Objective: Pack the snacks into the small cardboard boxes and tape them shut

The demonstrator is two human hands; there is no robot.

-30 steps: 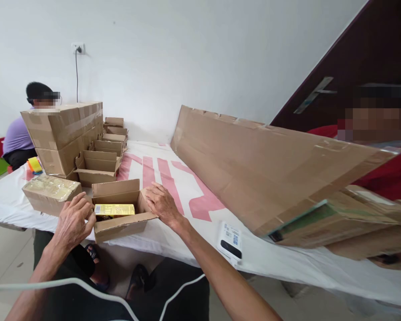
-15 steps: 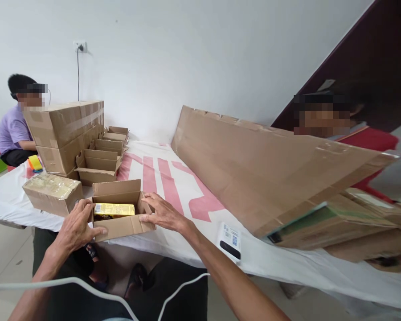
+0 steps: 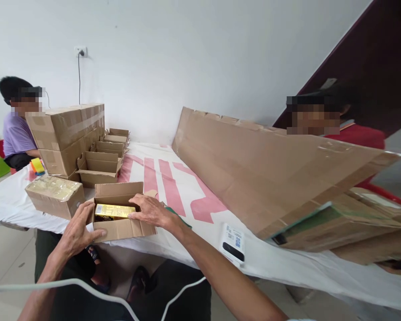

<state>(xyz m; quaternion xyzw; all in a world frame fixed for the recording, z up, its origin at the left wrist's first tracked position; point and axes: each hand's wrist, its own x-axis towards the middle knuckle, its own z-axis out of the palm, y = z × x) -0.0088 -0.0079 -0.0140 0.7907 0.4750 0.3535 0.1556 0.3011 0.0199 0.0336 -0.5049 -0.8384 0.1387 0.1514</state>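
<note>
L hand (image 3: 76,232) grips the front-left corner of the small open box (image 3: 120,218), thumb on the front wall, fingers curled at the side. R hand (image 3: 150,211) lies flat over the box's right rim, fingers spread, holding nothing else. Gold pack (image 3: 114,210) sits inside the box. Box is at the worktop (image 3: 194,236) near edge; wrapped bundle (image 3: 55,195) at its 9 o'clock, empty cartons (image 3: 98,167) at 11.

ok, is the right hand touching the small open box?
Touching. The head view shows the right hand lying over the right edge of the small open box, fingers reaching toward the yellow pack inside.
</note>
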